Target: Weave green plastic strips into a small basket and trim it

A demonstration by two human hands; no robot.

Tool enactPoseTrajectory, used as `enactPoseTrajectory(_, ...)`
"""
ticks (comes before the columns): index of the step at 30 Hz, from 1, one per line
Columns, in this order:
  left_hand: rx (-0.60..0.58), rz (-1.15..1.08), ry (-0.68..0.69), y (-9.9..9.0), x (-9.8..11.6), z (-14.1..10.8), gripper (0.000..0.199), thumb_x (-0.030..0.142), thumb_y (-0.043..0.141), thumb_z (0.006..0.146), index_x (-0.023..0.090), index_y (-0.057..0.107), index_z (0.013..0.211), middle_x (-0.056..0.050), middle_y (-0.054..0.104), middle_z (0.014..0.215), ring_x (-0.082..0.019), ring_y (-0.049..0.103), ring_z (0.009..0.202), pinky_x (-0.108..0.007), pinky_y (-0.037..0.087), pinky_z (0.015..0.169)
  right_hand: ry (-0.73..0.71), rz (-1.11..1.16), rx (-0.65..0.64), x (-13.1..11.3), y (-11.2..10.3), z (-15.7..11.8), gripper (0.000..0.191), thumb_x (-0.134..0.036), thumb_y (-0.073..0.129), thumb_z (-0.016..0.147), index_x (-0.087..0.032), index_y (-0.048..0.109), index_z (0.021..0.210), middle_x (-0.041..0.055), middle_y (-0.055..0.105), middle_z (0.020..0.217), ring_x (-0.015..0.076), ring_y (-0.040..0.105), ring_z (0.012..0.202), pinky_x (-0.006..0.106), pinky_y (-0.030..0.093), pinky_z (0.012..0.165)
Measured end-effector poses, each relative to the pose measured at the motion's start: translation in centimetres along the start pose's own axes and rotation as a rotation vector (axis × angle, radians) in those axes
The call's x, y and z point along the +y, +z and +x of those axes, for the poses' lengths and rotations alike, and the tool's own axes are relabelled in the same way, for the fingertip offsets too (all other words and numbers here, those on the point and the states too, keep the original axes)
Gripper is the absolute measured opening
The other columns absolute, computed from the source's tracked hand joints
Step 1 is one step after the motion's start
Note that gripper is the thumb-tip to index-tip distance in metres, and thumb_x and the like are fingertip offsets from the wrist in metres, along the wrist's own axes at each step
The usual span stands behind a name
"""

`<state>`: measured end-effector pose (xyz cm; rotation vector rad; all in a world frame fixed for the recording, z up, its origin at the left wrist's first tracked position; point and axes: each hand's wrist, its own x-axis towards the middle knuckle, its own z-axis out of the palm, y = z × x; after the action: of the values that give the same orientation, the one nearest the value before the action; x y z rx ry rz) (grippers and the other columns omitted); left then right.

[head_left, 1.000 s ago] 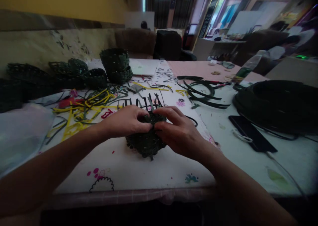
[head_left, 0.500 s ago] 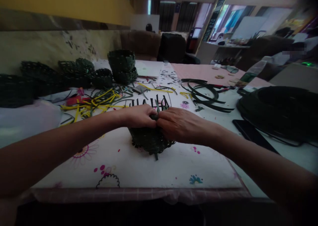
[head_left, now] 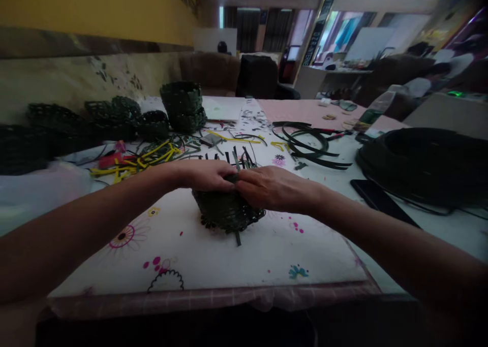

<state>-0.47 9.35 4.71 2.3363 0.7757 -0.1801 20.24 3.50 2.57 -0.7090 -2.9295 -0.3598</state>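
A small dark green woven basket [head_left: 223,212] stands on the flower-printed tablecloth [head_left: 244,265] in front of me. Loose strip ends stick up along its far rim, and one short end pokes out at its near base. My left hand [head_left: 208,175] grips the rim from the left, thumb toward me and fingers over the far side. Close beside it, my right hand [head_left: 267,187] pinches the rim from the right. The fingertips of both hands nearly meet, and they hide the part of the rim and strip between them.
Several finished-looking woven baskets [head_left: 182,105] line the left and back. Yellow and green strip scraps [head_left: 152,156] lie before them. Right of centre are a loose coil of strips [head_left: 310,144], a dark phone [head_left: 381,202], a big dark strip roll [head_left: 423,169] and a plastic bottle [head_left: 377,108].
The view has shifted a little, so most things sit slightly farther left. Both hands keep hold of the basket rim, with the right fingers a bit straighter than before.
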Motion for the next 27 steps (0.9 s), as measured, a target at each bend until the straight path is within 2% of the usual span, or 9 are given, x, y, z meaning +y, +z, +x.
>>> enactPoseTrajectory(3, 0.006, 0.025, 0.019, 0.0, -0.1, 0.0, 0.034, 0.033, 0.053, 0.089, 0.016, 0.066, 0.116, -0.007, 0.071, 0.122, -0.022, 0.062, 0.112, -0.031, 0.046, 0.099, 0.016, -0.004, 0.027, -0.3, 0.2, -0.3, 0.033, -0.018, 0.029, 0.107, -0.015, 0.058, 0.090, 0.0060, 0.060, 0.087, 0.0138, 0.042, 0.064, 0.031, 0.025, 0.057)
enactPoseTrajectory(8, -0.006, 0.002, 0.047, 0.3, -0.5, 0.0, 0.034, 0.033, 0.051, 0.091, 0.018, 0.065, 0.119, -0.008, 0.070, 0.126, -0.022, 0.060, 0.116, -0.033, 0.045, 0.104, 0.065, 0.025, 0.093, -0.8, 0.8, -0.6, 0.037, -0.020, 0.026, 0.108, -0.016, 0.057, 0.088, 0.0049, 0.059, 0.084, 0.0139, 0.039, 0.061, 0.031, 0.026, 0.058)
enactPoseTrajectory(14, -0.007, -0.049, 0.021, 0.1, -0.9, -0.3, 0.040, 0.040, 0.050, 0.090, 0.019, 0.064, 0.120, -0.008, 0.065, 0.135, -0.024, 0.055, 0.127, -0.036, 0.042, 0.111, 0.089, 0.050, 0.289, -0.5, 2.7, -0.5, 0.032, -0.020, 0.034, 0.106, -0.017, 0.060, 0.086, 0.0054, 0.060, 0.084, 0.0156, 0.043, 0.067, 0.030, 0.033, 0.062)
enactPoseTrajectory(18, 0.053, -0.090, -0.026, 0.0, -0.7, -0.5, 0.039, 0.036, 0.051, 0.083, 0.019, 0.065, 0.115, -0.007, 0.068, 0.127, -0.024, 0.058, 0.120, -0.036, 0.046, 0.106, 0.105, 0.051, 0.314, 0.0, 3.1, -0.1, 0.026, -0.016, 0.038, 0.102, -0.016, 0.061, 0.090, 0.0073, 0.062, 0.087, 0.0168, 0.046, 0.070, 0.030, 0.034, 0.063)
enactPoseTrajectory(21, 0.041, -0.125, -0.035, 0.0, -0.4, -0.6, 0.043, 0.033, 0.052, 0.074, 0.019, 0.064, 0.114, -0.005, 0.070, 0.117, -0.024, 0.061, 0.112, -0.036, 0.051, 0.098, 0.113, 0.053, 0.293, 0.2, 3.0, 0.1, 0.022, -0.012, 0.040, 0.099, -0.015, 0.060, 0.091, 0.0089, 0.062, 0.089, 0.0180, 0.046, 0.072, 0.031, 0.034, 0.063)
enactPoseTrajectory(24, 0.046, -0.029, -0.052, 0.1, -0.1, -0.6, 0.045, 0.034, 0.054, 0.071, 0.018, 0.063, 0.112, -0.006, 0.070, 0.113, -0.026, 0.062, 0.108, -0.037, 0.052, 0.096, 0.123, 0.056, 0.280, 0.1, 3.0, 0.2, 0.019, -0.011, 0.042, 0.096, -0.015, 0.060, 0.093, 0.0097, 0.063, 0.090, 0.0187, 0.047, 0.073, 0.032, 0.033, 0.064)
enactPoseTrajectory(27, 0.072, 0.061, -0.091, 0.3, 0.4, -0.6, 0.043, 0.036, 0.053, 0.074, 0.017, 0.061, 0.110, -0.008, 0.069, 0.113, -0.026, 0.062, 0.108, -0.038, 0.051, 0.097, 0.128, 0.053, 0.307, 0.0, 3.2, 0.2, 0.020, -0.011, 0.041, 0.096, -0.015, 0.060, 0.091, 0.0100, 0.063, 0.089, 0.0192, 0.047, 0.074, 0.032, 0.034, 0.064)
